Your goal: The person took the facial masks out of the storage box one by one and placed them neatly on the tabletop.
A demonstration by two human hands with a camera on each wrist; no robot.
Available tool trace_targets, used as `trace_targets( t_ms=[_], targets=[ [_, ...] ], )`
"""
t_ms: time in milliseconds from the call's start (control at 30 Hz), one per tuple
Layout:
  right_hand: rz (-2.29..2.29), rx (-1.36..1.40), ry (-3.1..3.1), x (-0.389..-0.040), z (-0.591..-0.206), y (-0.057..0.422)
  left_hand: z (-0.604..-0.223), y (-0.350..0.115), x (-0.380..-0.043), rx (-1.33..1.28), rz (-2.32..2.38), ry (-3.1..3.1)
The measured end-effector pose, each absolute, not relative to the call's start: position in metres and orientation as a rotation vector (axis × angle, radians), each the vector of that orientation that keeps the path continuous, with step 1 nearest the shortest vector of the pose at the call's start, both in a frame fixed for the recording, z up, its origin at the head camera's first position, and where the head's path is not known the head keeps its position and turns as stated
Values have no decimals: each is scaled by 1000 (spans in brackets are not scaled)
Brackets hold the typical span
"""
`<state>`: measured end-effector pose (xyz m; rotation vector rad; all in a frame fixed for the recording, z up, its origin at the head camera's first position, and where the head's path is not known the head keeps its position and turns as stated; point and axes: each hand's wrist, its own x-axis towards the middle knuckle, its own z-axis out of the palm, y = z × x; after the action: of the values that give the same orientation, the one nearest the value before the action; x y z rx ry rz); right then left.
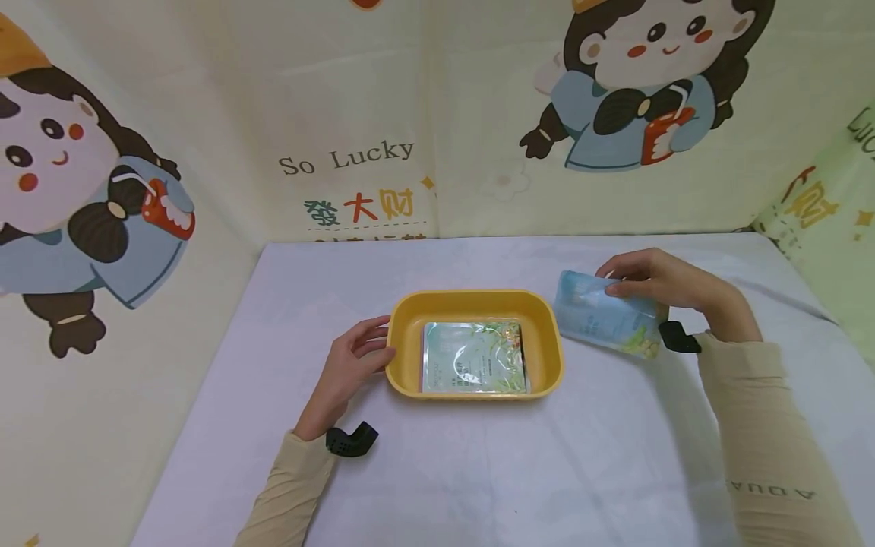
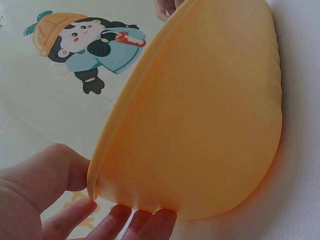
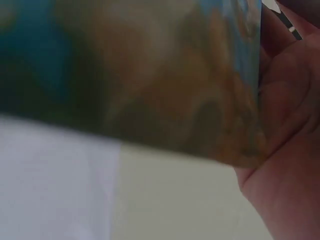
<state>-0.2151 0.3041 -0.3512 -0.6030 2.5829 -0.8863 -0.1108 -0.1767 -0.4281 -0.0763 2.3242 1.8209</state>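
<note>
A yellow plastic basket-like tray [image 1: 475, 304] stands on the white-covered table. Inside it lies a flat, shiny, pale green sachet [image 1: 472, 357] with a floral print, apparently on top of another one. My left hand [image 1: 352, 372] grips the tray's left end; in the left wrist view the thumb lies at the rim and the fingers press the outer wall [image 2: 200, 110]. To the right of the tray, my right hand [image 1: 666, 285] pinches a light blue sachet [image 1: 601, 315] by its upper right part, raised and tilted. In the right wrist view that sachet [image 3: 150, 85] is blurred and hides the fingertips.
White cloth [image 1: 437, 479] covers the table around the tray. Behind it hangs a cream curtain [image 1: 478, 197] with cartoon figures and lettering, meeting the table's back edge. More printed cloth [image 1: 827, 205] hangs at the right side. Each wrist bears a small black camera [image 1: 352, 439].
</note>
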Motion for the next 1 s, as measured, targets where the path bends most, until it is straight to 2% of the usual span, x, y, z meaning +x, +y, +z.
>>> trace_targets(
  t_ms=[1000],
  targets=[
    [-631, -448, 2769, -234, -389, 258, -432, -174, -107, -110, 1808, 2359]
  ],
)
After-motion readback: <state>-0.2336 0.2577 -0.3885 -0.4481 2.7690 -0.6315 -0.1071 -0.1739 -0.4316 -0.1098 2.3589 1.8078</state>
